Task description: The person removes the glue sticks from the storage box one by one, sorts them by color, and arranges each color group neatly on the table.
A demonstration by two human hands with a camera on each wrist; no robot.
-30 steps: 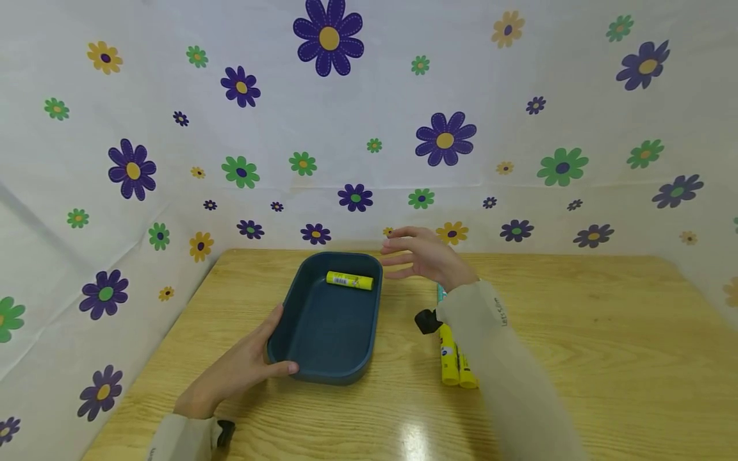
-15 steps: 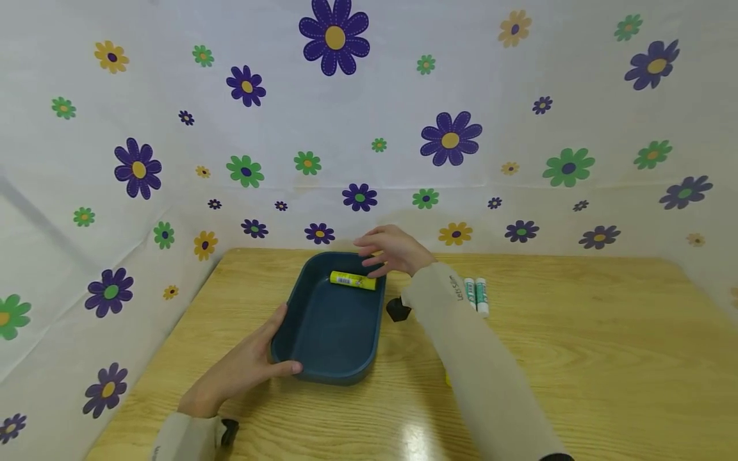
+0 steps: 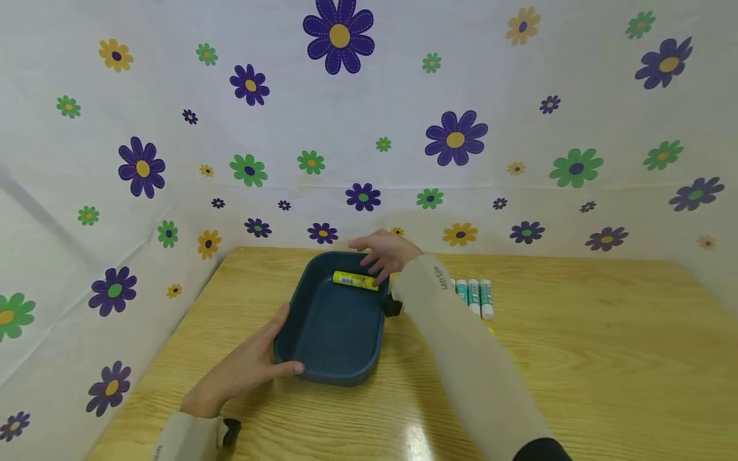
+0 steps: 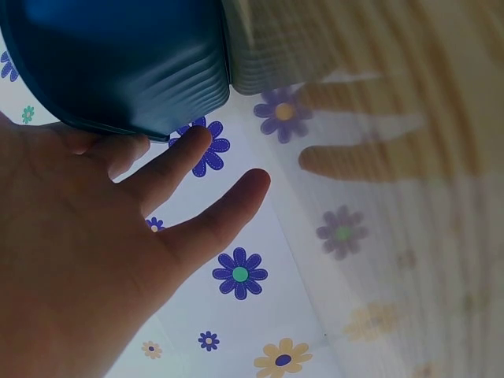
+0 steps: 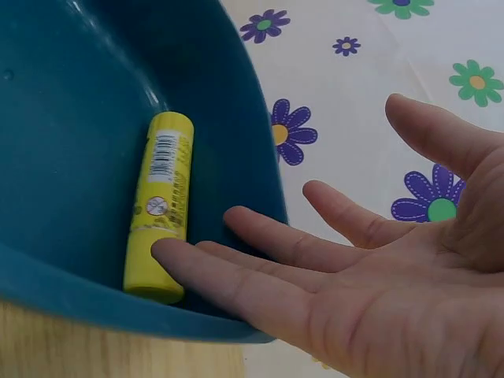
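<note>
A dark blue plastic tray [image 3: 331,333] stands on the wooden table, with a yellow glue stick [image 3: 355,280] lying at its far end. My left hand [image 3: 245,371] rests against the near left corner of the tray, thumb on the front rim and fingers along the side. In the left wrist view, fingers [image 4: 213,228] of that hand are spread and straight. My right hand [image 3: 386,253] is over the far right corner, fingers loosely extended and holding nothing. In the right wrist view, one fingertip [image 5: 169,252] overlaps the end of the glue stick.
Several white and teal glue sticks [image 3: 474,296] lie in a row right of the tray, partly hidden by the right sleeve [image 3: 461,339]. A bit of yellow [image 3: 492,331] shows beside the sleeve. A flower-printed sheet [image 3: 392,115] hangs behind the wooden table [image 3: 588,358].
My right hand has moved left from beside the tray to over its far right corner, its fingers lowering toward the yellow glue stick. The left hand keeps its place on the tray.
</note>
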